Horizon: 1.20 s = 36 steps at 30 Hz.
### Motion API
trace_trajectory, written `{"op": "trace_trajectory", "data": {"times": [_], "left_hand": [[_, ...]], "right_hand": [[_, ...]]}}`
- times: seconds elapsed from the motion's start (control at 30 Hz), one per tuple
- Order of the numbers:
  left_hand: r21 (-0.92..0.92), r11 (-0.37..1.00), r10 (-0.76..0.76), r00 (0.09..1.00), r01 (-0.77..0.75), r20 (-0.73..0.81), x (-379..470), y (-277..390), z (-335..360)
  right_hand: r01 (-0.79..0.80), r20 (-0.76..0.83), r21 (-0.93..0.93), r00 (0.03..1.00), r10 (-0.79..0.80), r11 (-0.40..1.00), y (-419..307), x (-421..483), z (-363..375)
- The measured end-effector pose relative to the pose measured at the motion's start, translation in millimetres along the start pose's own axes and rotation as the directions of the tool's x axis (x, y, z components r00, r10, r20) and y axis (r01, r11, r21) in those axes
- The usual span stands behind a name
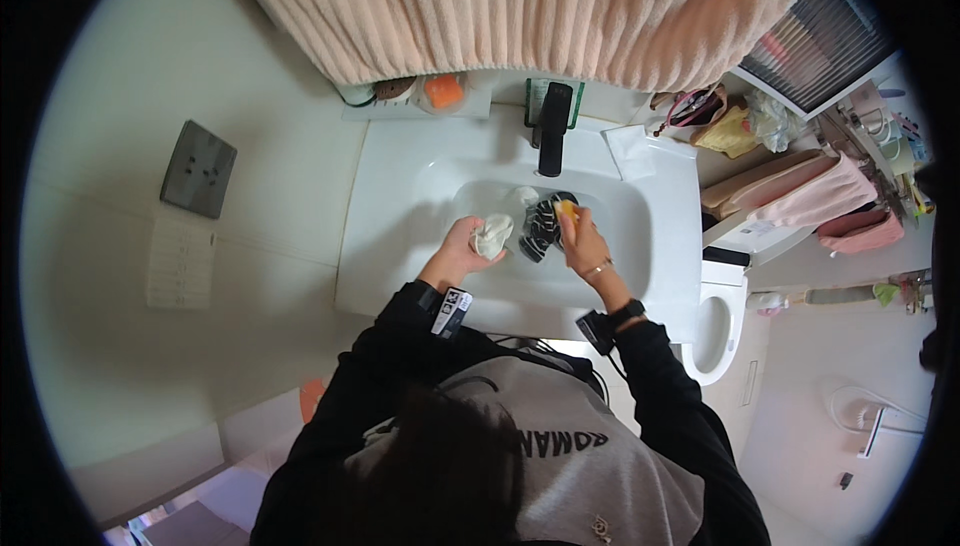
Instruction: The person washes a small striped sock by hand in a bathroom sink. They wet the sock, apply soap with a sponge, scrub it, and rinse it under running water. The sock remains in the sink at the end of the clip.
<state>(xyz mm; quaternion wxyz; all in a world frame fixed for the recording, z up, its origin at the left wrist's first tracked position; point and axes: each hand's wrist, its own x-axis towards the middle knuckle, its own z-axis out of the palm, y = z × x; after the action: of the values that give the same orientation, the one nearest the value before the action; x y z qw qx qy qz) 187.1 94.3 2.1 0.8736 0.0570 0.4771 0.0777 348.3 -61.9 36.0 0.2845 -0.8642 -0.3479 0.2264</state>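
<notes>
Over the white washbasin (630,261), my left hand (455,249) holds a bunched white cloth item (493,237), possibly a sock. My right hand (587,246) grips a small yellow-orange object (565,210), perhaps a bar of soap; the fingers partly hide it. Just left of that hand, black-and-white striped fabric (541,225) lies in the bowl. Another white cloth piece (524,195) rests behind it, close to the basin's back wall. A black faucet (553,129) stands above the bowl, its spout pointing toward me.
A pink towel-like curtain (525,13) hangs above the back ledge. An orange item (443,91) sits on that ledge, and a white folded tissue (630,152) lies on the basin's right rear corner. To the right is a toilet (712,328); a wall switch plate (199,168) is at left.
</notes>
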Motion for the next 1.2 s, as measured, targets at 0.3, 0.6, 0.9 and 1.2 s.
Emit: {"op": "trace_trajectory", "data": {"times": [0.3,0.6,0.9,1.2], "left_hand": [[0.324,0.941,0.164,0.972,-0.103,-0.169,116,8,-45],[0.551,0.834,0.375,0.753,-0.02,-0.54,128,-8,-32],[0.977,-0.149,0.433,0.899,0.149,-0.071,130,-53,-3],[0.911,-0.392,0.236,0.971,0.124,-0.031,142,-34,-16]], "right_hand": [[-0.082,0.007,-0.117,0.997,0.083,0.99,39,-39,6],[-0.182,-0.013,-0.131,0.983,0.182,0.974,62,-60,-8],[-0.236,0.026,-0.059,0.971,0.238,0.97,66,-58,-9],[-0.178,0.058,-0.051,0.982,0.181,0.983,68,-57,-9]]}}
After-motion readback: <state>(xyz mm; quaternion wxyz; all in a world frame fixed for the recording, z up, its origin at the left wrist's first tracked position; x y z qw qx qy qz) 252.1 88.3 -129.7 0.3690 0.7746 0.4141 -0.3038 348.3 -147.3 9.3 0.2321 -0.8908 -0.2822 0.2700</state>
